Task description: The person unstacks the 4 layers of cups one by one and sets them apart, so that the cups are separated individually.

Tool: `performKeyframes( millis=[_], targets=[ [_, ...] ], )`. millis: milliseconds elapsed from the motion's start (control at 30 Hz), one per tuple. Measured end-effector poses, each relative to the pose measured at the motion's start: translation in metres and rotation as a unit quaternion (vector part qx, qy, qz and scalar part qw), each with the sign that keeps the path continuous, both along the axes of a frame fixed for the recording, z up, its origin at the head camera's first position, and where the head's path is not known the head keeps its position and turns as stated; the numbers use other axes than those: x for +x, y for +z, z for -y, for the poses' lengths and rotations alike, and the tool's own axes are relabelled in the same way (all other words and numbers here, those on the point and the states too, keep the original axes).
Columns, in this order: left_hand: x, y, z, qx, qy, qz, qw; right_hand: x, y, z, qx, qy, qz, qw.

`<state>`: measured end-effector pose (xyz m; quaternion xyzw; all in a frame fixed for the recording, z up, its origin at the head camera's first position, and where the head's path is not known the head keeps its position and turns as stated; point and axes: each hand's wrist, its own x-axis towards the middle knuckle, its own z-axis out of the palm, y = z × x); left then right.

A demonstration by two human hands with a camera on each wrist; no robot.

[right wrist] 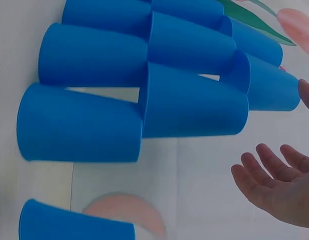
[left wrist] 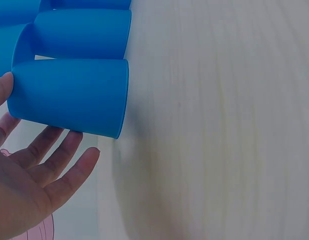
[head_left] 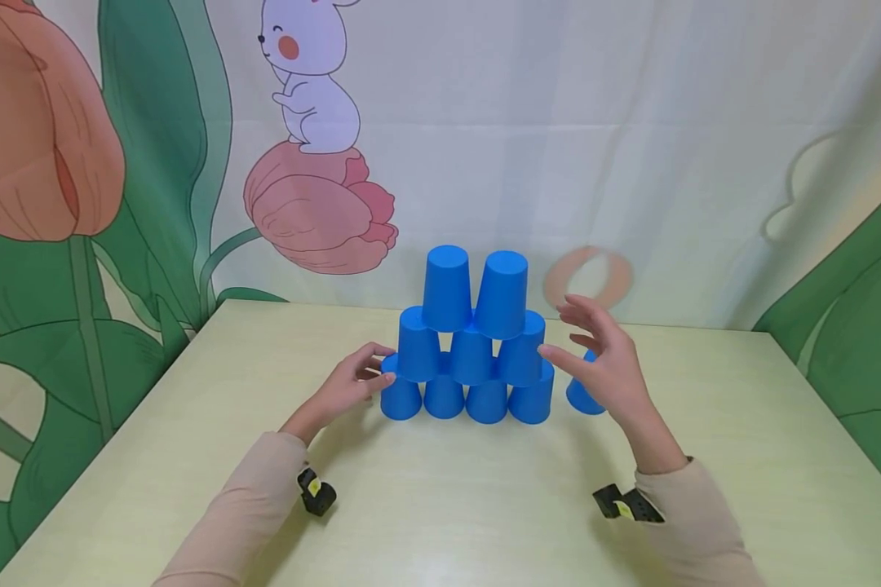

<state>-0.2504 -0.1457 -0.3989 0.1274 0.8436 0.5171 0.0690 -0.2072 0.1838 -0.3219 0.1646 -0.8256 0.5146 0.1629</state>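
While the cup pyramid point(head_left: 474, 342) stands on the table point(head_left: 191, 456), the left hand point(head_left: 348, 385) and right hand point(head_left: 608, 359) are held open-fingered beside it, nothing being gripped.

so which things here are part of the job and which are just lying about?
In the job: cup pyramid; spare cup behind the right hand; left hand by the bottom-left cup.
Lying about: table; printed backdrop.

I see my left hand point(head_left: 348, 383) low with fingers loosely extended; my right hand point(head_left: 605, 359) raised, fingers spread, palm inward.
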Motion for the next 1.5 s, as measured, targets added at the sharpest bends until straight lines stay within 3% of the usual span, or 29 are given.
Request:
performKeyframes(
  millis=[167, 400, 533, 767, 833, 1500],
  targets=[
    [0.014, 0.019, -0.005, -0.001, -0.001, -0.001, 1.0000, -0.004, -0.001, 0.014, -0.003, -0.015, -0.003, 1.000],
    [0.018, 0.023, -0.005, 0.000, -0.001, -0.003, 1.0000, -0.006, -0.001, 0.032, 0.004, -0.045, 0.029, 0.999],
    [0.015, 0.021, -0.004, 0.001, 0.000, -0.002, 1.0000, -0.009, -0.001, 0.040, 0.008, -0.062, 0.040, 0.997],
    [-0.004, -0.007, 0.003, 0.005, 0.004, 0.003, 1.0000, -0.014, -0.001, 0.051, -0.012, -0.072, 0.038, 0.997],
    [-0.006, -0.009, 0.004, 0.004, 0.005, 0.001, 1.0000, -0.015, 0.000, 0.054, -0.016, -0.076, 0.039, 0.996],
    [-0.006, -0.010, 0.003, 0.003, 0.003, -0.005, 1.0000, -0.026, -0.006, 0.065, -0.005, -0.105, 0.046, 0.993]
  ],
)
